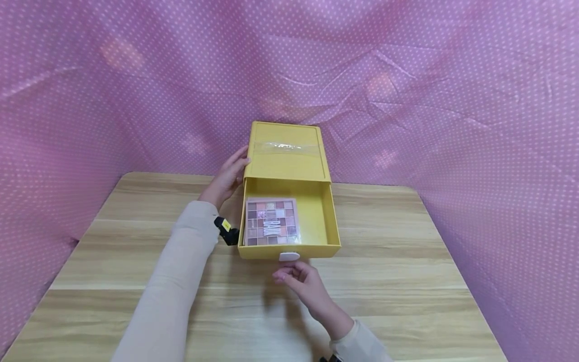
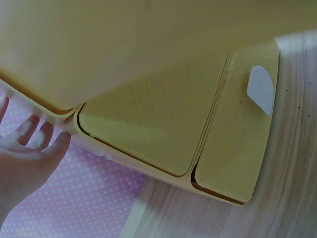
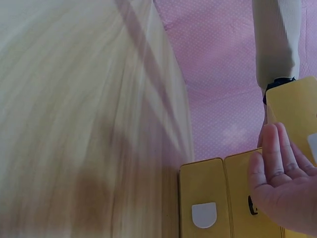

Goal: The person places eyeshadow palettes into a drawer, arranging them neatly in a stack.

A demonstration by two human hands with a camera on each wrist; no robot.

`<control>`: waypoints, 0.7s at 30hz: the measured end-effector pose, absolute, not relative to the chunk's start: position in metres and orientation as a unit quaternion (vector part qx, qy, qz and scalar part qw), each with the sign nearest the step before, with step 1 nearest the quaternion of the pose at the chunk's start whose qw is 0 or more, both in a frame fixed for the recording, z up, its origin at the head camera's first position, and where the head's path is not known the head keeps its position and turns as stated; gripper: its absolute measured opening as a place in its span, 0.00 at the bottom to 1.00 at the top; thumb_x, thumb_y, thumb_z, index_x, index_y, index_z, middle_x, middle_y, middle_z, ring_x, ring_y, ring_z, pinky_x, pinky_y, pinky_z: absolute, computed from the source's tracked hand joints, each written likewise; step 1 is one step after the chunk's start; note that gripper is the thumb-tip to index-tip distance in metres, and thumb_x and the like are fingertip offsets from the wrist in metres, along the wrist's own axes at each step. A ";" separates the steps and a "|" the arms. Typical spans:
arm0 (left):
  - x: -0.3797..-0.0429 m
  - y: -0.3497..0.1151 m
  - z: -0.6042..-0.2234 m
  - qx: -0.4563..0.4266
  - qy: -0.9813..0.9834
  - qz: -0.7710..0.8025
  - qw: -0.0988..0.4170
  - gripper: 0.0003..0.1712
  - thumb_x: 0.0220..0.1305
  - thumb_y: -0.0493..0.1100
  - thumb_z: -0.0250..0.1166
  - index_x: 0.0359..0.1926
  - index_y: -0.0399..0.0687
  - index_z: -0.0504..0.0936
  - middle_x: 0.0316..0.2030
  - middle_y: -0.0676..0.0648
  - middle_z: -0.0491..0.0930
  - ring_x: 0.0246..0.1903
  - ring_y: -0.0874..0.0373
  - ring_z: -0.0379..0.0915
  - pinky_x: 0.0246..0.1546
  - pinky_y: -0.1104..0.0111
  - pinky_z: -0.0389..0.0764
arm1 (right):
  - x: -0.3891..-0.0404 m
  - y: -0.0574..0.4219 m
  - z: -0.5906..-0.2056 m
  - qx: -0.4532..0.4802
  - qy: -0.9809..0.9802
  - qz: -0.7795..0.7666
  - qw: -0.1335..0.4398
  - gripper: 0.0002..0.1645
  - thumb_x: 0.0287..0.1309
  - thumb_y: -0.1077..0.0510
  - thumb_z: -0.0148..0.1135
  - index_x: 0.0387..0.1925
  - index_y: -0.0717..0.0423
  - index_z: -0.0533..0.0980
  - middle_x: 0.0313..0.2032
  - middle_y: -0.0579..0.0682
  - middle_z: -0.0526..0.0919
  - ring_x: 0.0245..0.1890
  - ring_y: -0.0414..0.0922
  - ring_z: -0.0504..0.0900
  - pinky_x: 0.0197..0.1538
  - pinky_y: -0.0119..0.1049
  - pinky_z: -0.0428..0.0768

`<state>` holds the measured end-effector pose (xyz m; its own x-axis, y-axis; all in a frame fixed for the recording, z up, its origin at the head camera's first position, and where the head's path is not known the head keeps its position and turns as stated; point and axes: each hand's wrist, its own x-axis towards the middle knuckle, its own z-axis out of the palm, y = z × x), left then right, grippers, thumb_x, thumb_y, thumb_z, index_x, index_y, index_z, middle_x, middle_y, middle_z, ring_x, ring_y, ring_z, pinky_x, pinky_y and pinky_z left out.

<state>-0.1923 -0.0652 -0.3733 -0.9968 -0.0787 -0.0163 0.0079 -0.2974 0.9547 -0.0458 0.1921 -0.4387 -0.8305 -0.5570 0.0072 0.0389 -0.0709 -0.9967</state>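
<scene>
A yellow drawer unit (image 1: pixel 289 138) stands at the back of the table, clear tape across its top. Its top drawer (image 1: pixel 318 216) is pulled out toward me. Inside, against the left wall, lies an eyeshadow palette (image 1: pixel 272 221) with many pans under a see-through lid. My left hand (image 1: pixel 228 176) rests its fingers against the unit's left side; the left wrist view shows those fingers (image 2: pixel 47 136) spread at its edge. Just in front of the drawer's white pull tab (image 1: pixel 289 256) hangs my right hand (image 1: pixel 304 285). Its fingers (image 3: pixel 272 148) are loosely bent, with nothing held.
Lower drawers with a white tab (image 3: pixel 204 215) appear below the pulled-out one in the right wrist view. Pink dotted cloth (image 1: pixel 407 100) hangs behind and beside the wood-grain table (image 1: pixel 384 291). A black wrist strap (image 1: pixel 227 232) sits near the drawer's left front corner.
</scene>
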 end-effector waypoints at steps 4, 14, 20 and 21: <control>-0.193 -0.065 -0.373 0.027 -0.592 -0.805 0.027 0.32 0.59 0.40 0.51 0.64 0.53 0.54 0.63 0.51 0.52 0.55 0.52 0.57 0.51 0.65 0.64 | -0.048 0.191 -0.436 -0.193 0.646 -0.710 0.202 0.17 0.54 0.65 0.52 0.42 0.76 0.66 0.34 0.63 0.77 0.35 0.46 0.77 0.47 0.46 0.71; -0.195 -0.066 -0.373 0.025 -0.587 -0.809 0.022 0.32 0.59 0.39 0.51 0.64 0.52 0.53 0.63 0.50 0.51 0.56 0.52 0.56 0.51 0.65 0.64 | -0.051 0.184 -0.432 -0.173 0.633 -0.733 0.179 0.19 0.60 0.61 0.46 0.38 0.80 0.67 0.31 0.65 0.77 0.30 0.45 0.78 0.44 0.50 0.72; -0.197 -0.067 -0.372 0.015 -0.577 -0.817 0.014 0.32 0.60 0.38 0.49 0.65 0.51 0.51 0.63 0.50 0.50 0.57 0.52 0.55 0.52 0.67 0.64 | -0.052 0.183 -0.431 -0.157 0.634 -0.735 0.182 0.22 0.62 0.59 0.42 0.38 0.81 0.67 0.29 0.62 0.78 0.28 0.44 0.78 0.43 0.46 0.74; -0.197 -0.067 -0.373 0.016 -0.576 -0.817 0.013 0.32 0.60 0.38 0.49 0.65 0.51 0.51 0.63 0.50 0.50 0.56 0.52 0.56 0.51 0.67 0.64 | -0.052 0.183 -0.431 -0.154 0.634 -0.735 0.182 0.22 0.63 0.58 0.41 0.38 0.81 0.67 0.29 0.62 0.78 0.28 0.44 0.78 0.42 0.45 0.74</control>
<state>-0.1973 -0.0670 -0.3726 -0.9991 -0.0400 -0.0100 0.0041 -0.3356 0.9420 -0.0524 0.1834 -0.4311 -0.8860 -0.4637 -0.0043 0.0723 -0.1289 -0.9890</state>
